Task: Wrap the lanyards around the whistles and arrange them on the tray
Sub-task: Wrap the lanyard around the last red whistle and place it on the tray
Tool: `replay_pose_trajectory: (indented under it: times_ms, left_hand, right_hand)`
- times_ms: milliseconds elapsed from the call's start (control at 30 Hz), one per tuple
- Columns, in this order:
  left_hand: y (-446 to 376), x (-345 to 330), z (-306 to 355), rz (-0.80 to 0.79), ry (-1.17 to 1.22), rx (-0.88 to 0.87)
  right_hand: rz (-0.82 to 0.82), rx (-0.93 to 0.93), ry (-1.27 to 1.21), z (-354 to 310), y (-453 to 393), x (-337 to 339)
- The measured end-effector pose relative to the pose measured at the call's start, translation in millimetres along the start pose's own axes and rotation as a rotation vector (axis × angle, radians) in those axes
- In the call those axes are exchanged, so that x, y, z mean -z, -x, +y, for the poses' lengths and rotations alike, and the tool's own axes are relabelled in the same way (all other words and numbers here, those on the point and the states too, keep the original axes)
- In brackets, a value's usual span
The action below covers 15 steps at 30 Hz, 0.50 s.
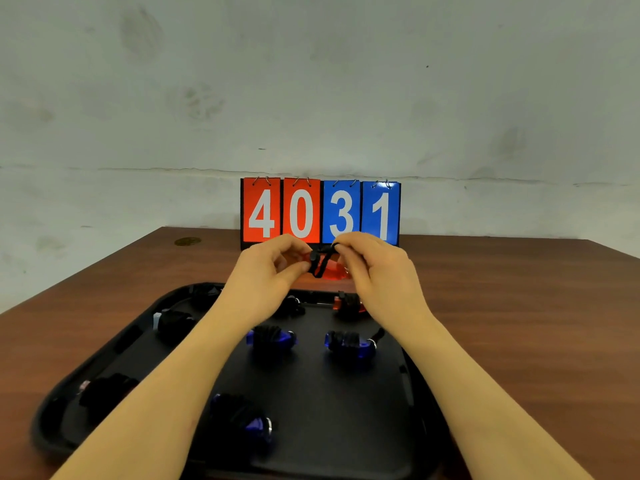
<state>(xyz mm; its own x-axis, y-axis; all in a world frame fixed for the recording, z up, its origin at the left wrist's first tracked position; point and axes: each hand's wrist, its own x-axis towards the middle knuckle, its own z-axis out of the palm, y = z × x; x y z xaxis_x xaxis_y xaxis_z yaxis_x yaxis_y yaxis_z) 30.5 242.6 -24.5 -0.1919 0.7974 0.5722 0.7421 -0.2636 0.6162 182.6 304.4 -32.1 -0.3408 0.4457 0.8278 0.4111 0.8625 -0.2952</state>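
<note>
Whistles already bound in their black lanyards sit spread over the black tray [346,445], and that is most of the job done by the look of it: nearest the camera a blue whistle [244,419] lies wrapped, with another dark bundle [104,393] at the tray's left edge, its colour hard to make out under the cord. Farther in, two more blue wrapped whistles [272,337] [351,342] lie side by side in the middle row, a pale one [173,322] to their left, and at the far rim a red wrapped whistle [348,303] beside a dark bundle [292,304] partly hidden by the left forearm. Above the far edge of the tray, both hands work on the piece still in progress, a red whistle [332,268] held in the air between them. The left hand [266,268] has its fingers curled in and pinches the whistle at its near end, while the right hand [377,265] pinches the black lanyard [320,259] in its fingertips, the cord running slantwise across the red body. I judge this to be the winding itself, partway through, though how many turns are on is not clear. What remains is to finish this wrap and set it in a free spot on the tray. Behind the hands a flip scoreboard [320,211] reading 4031 stands on the wooden table [519,306] against the wall.
</note>
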Motion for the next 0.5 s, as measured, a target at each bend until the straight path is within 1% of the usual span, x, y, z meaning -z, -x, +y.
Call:
replay_pose_trajectory:
  times_ms: [100,200,333,500]
  left_hand:
    - [2.1,0.9,1.6,-0.053,0.008,-0.033]
    - [2.4,2.2,2.3,-0.096,0.037,-0.042]
    - [3.7,3.0,3.6,-0.140,0.071,-0.054]
    - [4.2,4.6,5.4,-0.129,0.164,-0.054]
  right_hand:
    - [-0.007,-0.140,-0.114,0.2,-1.3,1.6]
    - [-0.014,-0.290,-0.300,-1.6,-3.1,5.7]
    - [0.018,-0.336,-0.460,-4.3,-5.4,12.5]
    - [0.046,-0.463,-0.638,1.4,-6.4,12.6]
